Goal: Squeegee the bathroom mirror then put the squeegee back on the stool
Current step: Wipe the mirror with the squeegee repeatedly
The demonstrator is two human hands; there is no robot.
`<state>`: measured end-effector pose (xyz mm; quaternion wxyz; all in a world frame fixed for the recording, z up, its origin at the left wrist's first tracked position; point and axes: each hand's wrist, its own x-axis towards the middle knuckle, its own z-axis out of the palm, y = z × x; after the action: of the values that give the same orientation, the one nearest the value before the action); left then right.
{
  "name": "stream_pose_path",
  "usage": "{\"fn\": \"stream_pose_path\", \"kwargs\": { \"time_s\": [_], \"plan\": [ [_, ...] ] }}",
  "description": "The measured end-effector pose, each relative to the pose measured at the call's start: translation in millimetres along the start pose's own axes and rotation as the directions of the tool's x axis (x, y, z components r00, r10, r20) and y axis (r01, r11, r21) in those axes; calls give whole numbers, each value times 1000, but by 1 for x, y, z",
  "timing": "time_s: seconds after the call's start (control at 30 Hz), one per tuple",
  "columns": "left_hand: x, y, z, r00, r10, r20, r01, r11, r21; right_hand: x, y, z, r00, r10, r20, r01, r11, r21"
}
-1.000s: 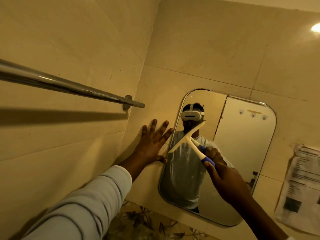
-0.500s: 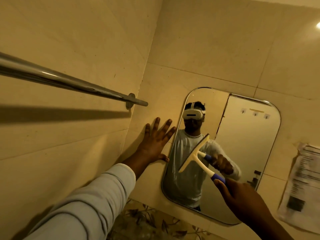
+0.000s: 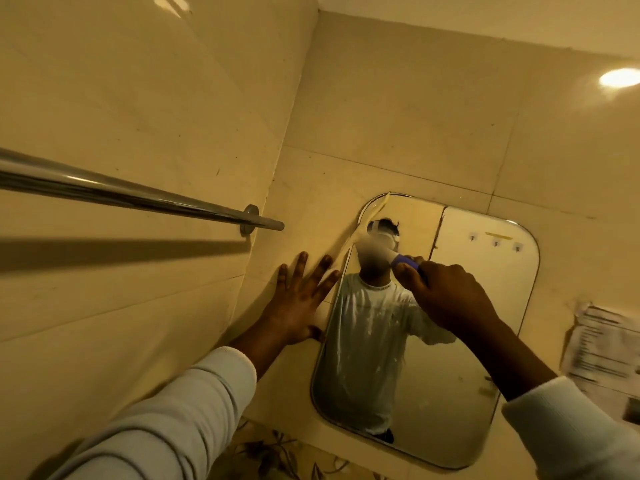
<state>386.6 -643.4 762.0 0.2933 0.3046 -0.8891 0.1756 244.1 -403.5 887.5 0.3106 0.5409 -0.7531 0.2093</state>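
The squeegee (image 3: 398, 259), judged light and stiff, was gripped by its handle in the right hand's (image 3: 446, 299) curled fingers. The left hand (image 3: 298, 306) was spread flat.

mirror (image 3: 485, 289): one, rounded corners, on the back wall
squeegee (image 3: 377, 245): one, blurred, at the mirror's top-left corner
hands: two; left hand (image 3: 298, 306) flat on the wall at the mirror's left edge, right hand (image 3: 450, 299) gripping the squeegee's blue handle
rail (image 3: 121, 192): one, chrome, on the left wall
paper sheet (image 3: 602, 344): one, on the wall past the mirror's right edge
hooks (image 3: 496, 243): three, reflected near the mirror's top-right corner
light spot (image 3: 620, 77): one
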Motion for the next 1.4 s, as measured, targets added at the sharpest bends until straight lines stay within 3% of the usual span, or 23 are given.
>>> {"fn": "stream_pose_path", "kwargs": {
  "time_s": [0.43,0.6,0.83,1.13,1.4],
  "plan": [
    [-1,-3,3,1000,9,-25,-9,1000,18,-9,47,-22,997,13,76,-7,997,-79],
    [-2,-1,5,1000,-5,-10,5,1000,13,-38,58,-32,982,109,152,-87,986,-146],
    [-1,1,0,1000,-11,6,11,1000,-5,8,20,-44,999,46,12,-46,999,28],
    [3,-3,2,1000,-2,16,2,1000,-10,11,41,-33,995,89,-47,-89,996,0],
    [2,-2,3,1000,0,16,0,1000,11,-45,76,-29,984,179,14,-178,983,-54]
  ]
}}
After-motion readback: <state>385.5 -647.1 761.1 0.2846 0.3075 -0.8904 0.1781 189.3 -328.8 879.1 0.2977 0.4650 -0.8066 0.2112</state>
